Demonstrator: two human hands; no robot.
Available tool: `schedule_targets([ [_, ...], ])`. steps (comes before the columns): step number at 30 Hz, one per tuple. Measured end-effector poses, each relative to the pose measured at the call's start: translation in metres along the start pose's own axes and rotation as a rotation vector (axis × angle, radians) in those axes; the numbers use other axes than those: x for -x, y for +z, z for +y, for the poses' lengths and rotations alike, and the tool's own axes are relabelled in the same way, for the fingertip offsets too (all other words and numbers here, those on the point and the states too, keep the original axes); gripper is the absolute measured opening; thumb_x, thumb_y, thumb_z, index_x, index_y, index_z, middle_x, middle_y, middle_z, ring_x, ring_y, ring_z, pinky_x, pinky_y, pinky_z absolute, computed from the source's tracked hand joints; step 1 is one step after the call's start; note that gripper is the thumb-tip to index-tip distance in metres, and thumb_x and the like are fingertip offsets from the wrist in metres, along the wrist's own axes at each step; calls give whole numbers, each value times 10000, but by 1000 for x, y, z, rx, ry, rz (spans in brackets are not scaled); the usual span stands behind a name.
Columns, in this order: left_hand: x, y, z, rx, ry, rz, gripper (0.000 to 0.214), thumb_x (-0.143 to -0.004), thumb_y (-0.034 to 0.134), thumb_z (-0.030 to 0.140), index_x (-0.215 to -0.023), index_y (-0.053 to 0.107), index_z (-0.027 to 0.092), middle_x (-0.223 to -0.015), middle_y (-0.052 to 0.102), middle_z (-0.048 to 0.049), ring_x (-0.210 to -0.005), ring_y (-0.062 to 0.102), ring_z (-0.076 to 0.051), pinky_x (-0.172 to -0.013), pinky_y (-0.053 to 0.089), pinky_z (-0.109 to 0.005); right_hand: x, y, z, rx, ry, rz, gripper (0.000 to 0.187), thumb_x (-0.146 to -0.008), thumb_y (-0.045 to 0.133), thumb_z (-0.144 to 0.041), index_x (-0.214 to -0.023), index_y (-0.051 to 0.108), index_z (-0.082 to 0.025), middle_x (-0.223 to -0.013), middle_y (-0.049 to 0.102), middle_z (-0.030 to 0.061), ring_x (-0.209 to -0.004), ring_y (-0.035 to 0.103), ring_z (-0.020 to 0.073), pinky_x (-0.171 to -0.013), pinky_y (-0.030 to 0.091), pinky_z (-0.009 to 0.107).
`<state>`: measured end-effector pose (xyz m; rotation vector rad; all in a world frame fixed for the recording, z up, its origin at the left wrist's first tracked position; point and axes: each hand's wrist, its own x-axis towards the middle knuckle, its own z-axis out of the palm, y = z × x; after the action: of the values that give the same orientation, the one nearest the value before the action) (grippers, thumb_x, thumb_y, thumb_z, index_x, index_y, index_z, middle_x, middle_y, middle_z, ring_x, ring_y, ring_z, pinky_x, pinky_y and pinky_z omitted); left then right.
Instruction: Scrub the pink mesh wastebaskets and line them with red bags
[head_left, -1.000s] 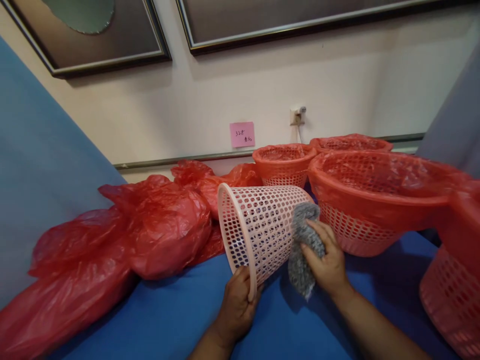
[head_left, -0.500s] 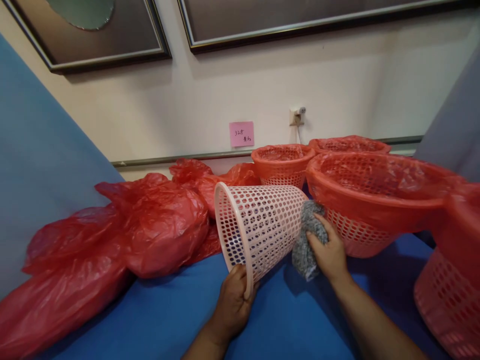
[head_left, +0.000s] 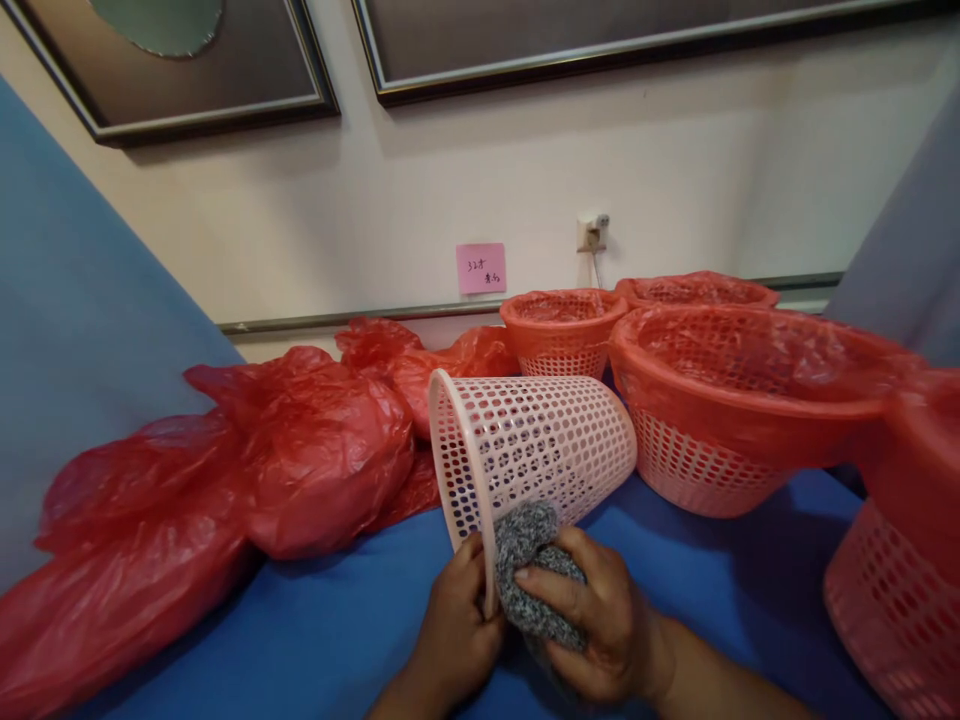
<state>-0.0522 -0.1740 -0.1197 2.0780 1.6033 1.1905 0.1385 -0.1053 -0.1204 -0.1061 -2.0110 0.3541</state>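
Note:
A pale pink plastic wastebasket point(head_left: 555, 430) with a pattern of holes lies on its side, its open mouth facing left. My left hand point(head_left: 459, 618) is closed on the lower part of its rim. In my right hand point(head_left: 600, 615) is a bunched grey speckled cloth point(head_left: 536, 570), pressed against the outside of the basket close to the rim. My two hands are close together, with the rim and cloth between them. Some of the right fingers are hidden behind the cloth.
Red plastic bags point(head_left: 322, 450) are heaped on the left of the blue tabletop point(head_left: 330, 630). Several baskets lined with red bags stand on the right, including a wide basket point(head_left: 705, 460). A pink note point(head_left: 481, 268) and a socket point(head_left: 592, 235) are on the wall.
My right hand has brought the cloth from the basket's base end down and left to near the rim. The left hand keeps its hold; the basket has shifted only slightly.

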Motion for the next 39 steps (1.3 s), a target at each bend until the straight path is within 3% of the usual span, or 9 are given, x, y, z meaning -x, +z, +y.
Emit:
schedule_targets([
  [5, -10, -8, 17, 147, 31, 39, 397, -945, 586, 311, -1333, 642, 249, -1293, 694, -90, -1112, 694, -276, -971, 590, -420, 2, -4, 11, 63, 1, 15, 618, -767, 573, -162, -1381, 543, -218, -1357, 493, 138, -1103, 625, 258, -851, 607, 391],
  [13, 3, 0, -8, 34, 63, 26, 390, -984, 540, 249, -1366, 617, 238, -1329, 680, -97, -1198, 669, -265, -1038, 561, -408, 3, -33, 75, 291, 694, 530, 450, -871, 602, -264, -1319, 610, -220, -1215, 628, 111, -1170, 613, 291, -1077, 473, 552],
  [16, 7, 7, -14, -54, 151, 48, 411, -973, 542, 212, -1379, 600, 240, -1311, 680, -101, -1208, 658, -253, -1049, 552, -399, 1, -27, 66, 286, 596, 461, 483, -867, 599, -241, -1349, 589, -223, -1263, 596, 121, -1196, 606, 288, -1057, 501, 518],
  [21, 8, 12, -20, -68, 267, 38, 302, -994, 490, 282, -1221, 681, 226, -1143, 721, -107, -1067, 696, -238, -931, 601, -365, 2, -1, 12, 184, 70, 165, 641, -795, 596, -192, -1428, 519, -254, -1420, 473, 125, -1175, 616, 275, -916, 597, 411],
  [24, 11, 11, -21, -74, 291, 20, 286, -996, 477, 320, -1151, 701, 234, -1072, 726, -96, -954, 709, -224, -836, 619, -340, 4, 3, 1, 103, -36, 123, 646, -782, 579, -192, -1422, 522, -266, -1386, 505, 110, -1081, 643, 244, -832, 620, 374],
  [27, 11, 10, -18, -98, 218, -13, 355, -989, 490, 247, -1313, 633, 226, -1278, 676, -118, -1160, 664, -260, -993, 575, -398, 3, -8, 19, 157, 136, 225, 590, -804, 583, -181, -1389, 553, -250, -1390, 516, 123, -1201, 605, 276, -948, 583, 426],
  [34, 7, 12, -20, -130, 211, -9, 435, -963, 538, 164, -1386, 585, 254, -1353, 655, -94, -1254, 626, -254, -1068, 537, -399, -1, -39, 84, -25, 912, 632, 504, -816, 653, -369, -1287, 628, -195, -1218, 686, 122, -1096, 665, 306, -1028, 513, 553],
  [36, 7, 12, -23, -138, 211, -9, 450, -967, 535, 168, -1409, 565, 249, -1379, 641, -100, -1274, 614, -256, -1070, 537, -401, -2, -36, 81, -41, 892, 633, 512, -828, 645, -358, -1314, 607, -199, -1227, 680, 120, -1101, 663, 297, -1028, 516, 540],
  [39, 8, 10, -27, -147, 199, -22, 452, -977, 525, 184, -1424, 554, 247, -1392, 635, -104, -1289, 606, -259, -1078, 531, -409, -2, -25, 55, 79, 627, 468, 502, -841, 620, -261, -1342, 594, -231, -1327, 602, 120, -1231, 599, 293, -1085, 478, 507],
])
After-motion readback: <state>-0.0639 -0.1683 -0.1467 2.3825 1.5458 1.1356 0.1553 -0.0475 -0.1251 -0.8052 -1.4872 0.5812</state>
